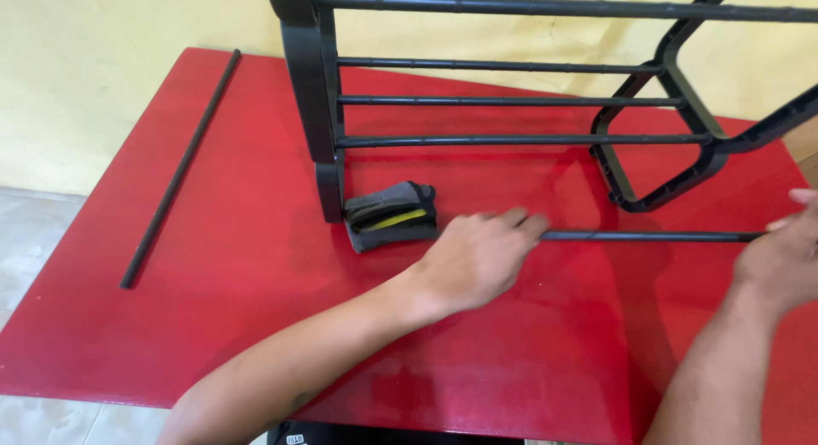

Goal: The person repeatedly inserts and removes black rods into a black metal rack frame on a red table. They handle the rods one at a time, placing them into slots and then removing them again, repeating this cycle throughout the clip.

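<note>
A black rod (648,236) lies across the red table (256,266), in front of a black rack frame (511,100) that stands on the tabletop. My left hand (477,258) grips the rod's left end, knuckles up. The rod's right end is held by my right hand (780,262) near the table's right edge. A folded grey cloth with a yellow stripe (390,217) rests just left of my left hand, against the foot of the rack's left side panel (311,96).
A second loose black rod (179,172) lies along the table's left edge. A yellow wall (102,70) rises behind the table. Pale floor tiles (25,232) show at the left.
</note>
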